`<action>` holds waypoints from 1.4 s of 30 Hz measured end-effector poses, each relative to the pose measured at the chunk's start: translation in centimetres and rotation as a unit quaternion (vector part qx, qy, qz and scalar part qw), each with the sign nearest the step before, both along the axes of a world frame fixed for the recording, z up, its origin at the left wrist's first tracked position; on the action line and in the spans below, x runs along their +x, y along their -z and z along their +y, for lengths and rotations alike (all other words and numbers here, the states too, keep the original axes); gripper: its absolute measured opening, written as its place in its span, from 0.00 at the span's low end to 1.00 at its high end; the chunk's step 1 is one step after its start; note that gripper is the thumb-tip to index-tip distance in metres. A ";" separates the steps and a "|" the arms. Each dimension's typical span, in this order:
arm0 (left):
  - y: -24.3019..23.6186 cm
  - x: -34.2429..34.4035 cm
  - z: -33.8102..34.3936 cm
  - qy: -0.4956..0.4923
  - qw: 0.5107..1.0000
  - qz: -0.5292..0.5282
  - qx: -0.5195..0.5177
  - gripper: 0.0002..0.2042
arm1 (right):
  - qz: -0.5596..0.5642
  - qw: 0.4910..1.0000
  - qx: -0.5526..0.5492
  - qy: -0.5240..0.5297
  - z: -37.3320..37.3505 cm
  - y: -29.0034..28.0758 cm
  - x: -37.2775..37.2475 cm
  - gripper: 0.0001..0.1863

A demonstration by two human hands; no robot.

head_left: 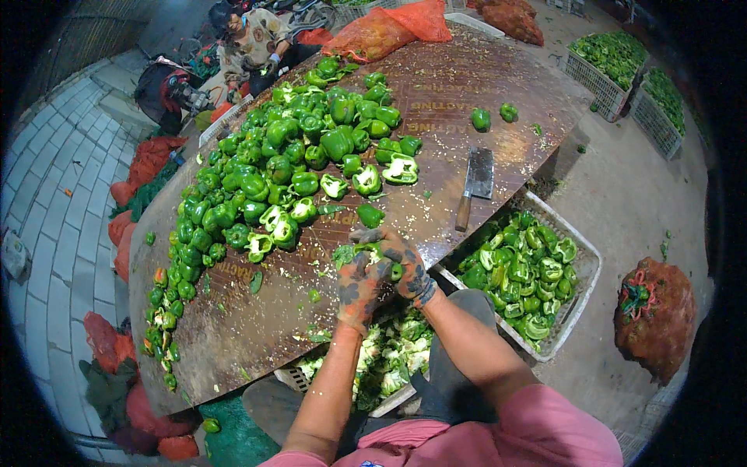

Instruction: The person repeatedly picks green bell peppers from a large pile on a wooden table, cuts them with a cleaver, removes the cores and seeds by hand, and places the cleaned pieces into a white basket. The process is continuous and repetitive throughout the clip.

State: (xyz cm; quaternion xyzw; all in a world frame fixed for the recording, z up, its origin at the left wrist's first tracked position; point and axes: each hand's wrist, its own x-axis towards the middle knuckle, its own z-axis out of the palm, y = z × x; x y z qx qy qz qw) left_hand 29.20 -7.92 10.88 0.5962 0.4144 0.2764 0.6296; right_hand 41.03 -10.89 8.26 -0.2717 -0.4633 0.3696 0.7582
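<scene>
Both my hands wear orange and grey patterned gloves and meet at the near edge of the brown table [303, 327]. My left hand [359, 289] is closed around a green bell pepper [372, 253], mostly covered by the fingers. The fingers of my right hand [406, 266] wrap the same pepper from the other side. Just beyond them lies a green pepper piece [370, 215]. A big heap of green bell peppers [257, 183] spreads over the table's left and far side, with several cut-open halves [367, 179] along its near edge. Pale seeds are scattered around.
A wooden-handled cleaver [478, 175] lies on the table's right side. Below it stands a crate of cut peppers [537, 272]. Under my hands another crate holds pale cores and scraps [393, 350]. A red mesh sack [656, 319] sits on the floor right. A person [261, 43] is at the far left.
</scene>
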 end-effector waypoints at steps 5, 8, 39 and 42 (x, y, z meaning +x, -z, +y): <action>-1.4 -0.4 -1.2 -0.015 0.951 -0.172 -0.256 0.07 | -0.377 0.921 0.023 0.098 0.8 4.3 1.2 0.13; 1.9 -1.7 1.3 0.037 0.991 0.077 -0.107 0.15 | -0.485 0.831 -0.233 0.141 -0.3 2.9 0.0 0.18; 1.5 -0.4 4.6 0.096 0.938 -0.267 -0.200 0.21 | 0.264 0.923 -0.189 -0.205 2.3 6.6 -1.3 0.16; 1.0 -0.4 5.5 0.089 0.946 -0.252 -0.181 0.21 | 0.405 0.862 -0.096 -0.289 2.5 7.1 -1.0 0.17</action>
